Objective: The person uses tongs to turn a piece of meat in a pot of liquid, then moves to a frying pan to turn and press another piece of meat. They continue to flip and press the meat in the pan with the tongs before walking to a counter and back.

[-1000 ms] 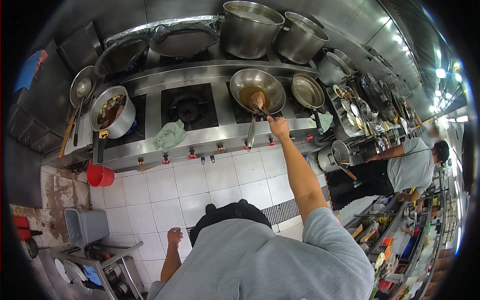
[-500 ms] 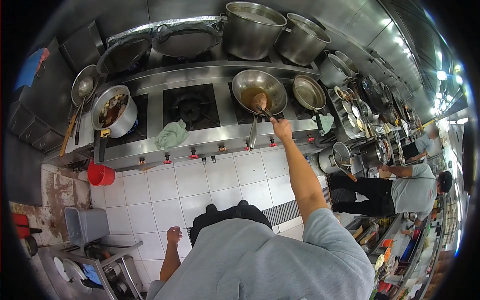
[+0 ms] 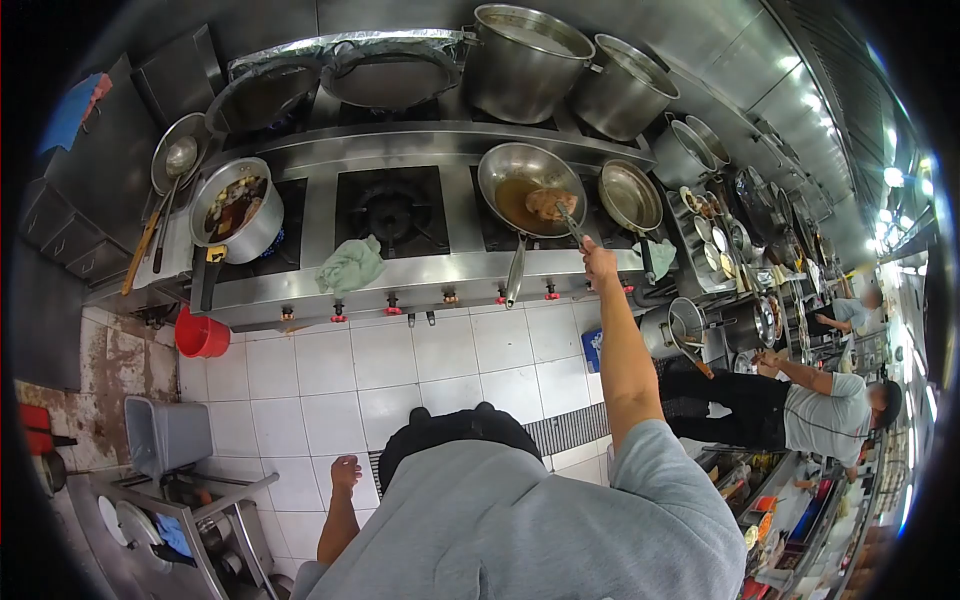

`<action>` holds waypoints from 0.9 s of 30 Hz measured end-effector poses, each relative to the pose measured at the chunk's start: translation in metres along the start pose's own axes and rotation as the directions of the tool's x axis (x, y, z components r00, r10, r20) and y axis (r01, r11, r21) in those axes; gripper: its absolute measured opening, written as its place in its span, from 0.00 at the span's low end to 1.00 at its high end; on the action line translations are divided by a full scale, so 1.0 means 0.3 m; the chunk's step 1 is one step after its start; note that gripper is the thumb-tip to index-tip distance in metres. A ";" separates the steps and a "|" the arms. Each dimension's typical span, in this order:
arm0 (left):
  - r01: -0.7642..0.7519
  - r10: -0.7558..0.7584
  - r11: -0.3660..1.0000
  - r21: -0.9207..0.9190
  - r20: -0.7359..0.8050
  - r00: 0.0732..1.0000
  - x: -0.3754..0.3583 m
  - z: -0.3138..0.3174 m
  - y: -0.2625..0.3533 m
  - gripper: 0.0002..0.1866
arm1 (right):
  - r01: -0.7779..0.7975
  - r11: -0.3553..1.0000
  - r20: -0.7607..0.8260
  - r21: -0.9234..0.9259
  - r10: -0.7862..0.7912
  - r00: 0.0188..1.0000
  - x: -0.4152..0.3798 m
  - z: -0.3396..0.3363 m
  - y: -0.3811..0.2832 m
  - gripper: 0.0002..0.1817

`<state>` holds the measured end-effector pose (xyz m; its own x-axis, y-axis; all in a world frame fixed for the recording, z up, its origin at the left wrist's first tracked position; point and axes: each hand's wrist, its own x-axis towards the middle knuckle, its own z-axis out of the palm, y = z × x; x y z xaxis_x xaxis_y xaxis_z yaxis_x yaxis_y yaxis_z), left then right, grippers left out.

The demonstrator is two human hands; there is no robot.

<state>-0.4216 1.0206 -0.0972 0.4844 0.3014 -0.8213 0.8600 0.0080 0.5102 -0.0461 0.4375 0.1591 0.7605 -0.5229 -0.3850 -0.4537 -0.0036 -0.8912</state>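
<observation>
My right hand [image 3: 598, 264] is closed around metal tongs [image 3: 571, 222] over the stove. The tips of the tongs are at a browned piece of meat [image 3: 549, 203], which lies at the right side of a steel frying pan [image 3: 498, 172]. Brownish liquid pools in the pan beside the meat. The pan's long handle [image 3: 516, 275] points toward me, untouched. Low at my side hangs my left hand [image 3: 345, 474], its fingers loosely curled, with nothing visible in them.
Another pan [image 3: 640, 215] sits to the right, near a green cloth [image 3: 660, 257]. On the left stand a pot of dark liquid [image 3: 262, 222] and another cloth [image 3: 350, 264]. Large stockpots [image 3: 520, 80] line the back. A red bucket [image 3: 201, 334] is on the floor; a co-worker [image 3: 825, 405] stands right.
My right hand has moved right with the tongs. The meat has shifted to the pan's right side and now lies flatter. My left hand stays at my side.
</observation>
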 end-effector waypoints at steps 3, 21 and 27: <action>0.022 -0.023 1.000 0.019 0.032 0.999 0.011 0.006 -0.005 0.13 | -0.046 0.997 0.052 0.056 0.043 0.998 0.007 -0.036 -0.025 0.17; -0.035 0.036 0.995 -0.096 0.012 0.999 -0.004 0.209 -0.018 0.12 | -0.219 0.951 0.146 0.217 0.191 0.971 0.113 -0.140 -0.145 0.10; -0.026 0.026 0.996 -0.082 0.004 1.000 0.005 0.185 -0.086 0.14 | -0.260 0.941 0.187 0.217 0.221 0.957 0.137 -0.157 -0.150 0.07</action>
<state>-0.4341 0.9679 -0.1257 0.5073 0.2973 -0.8088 0.8312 0.0787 0.5503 -0.0164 0.3760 0.1947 0.7148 -0.3415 -0.6103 -0.5237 0.3170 -0.7908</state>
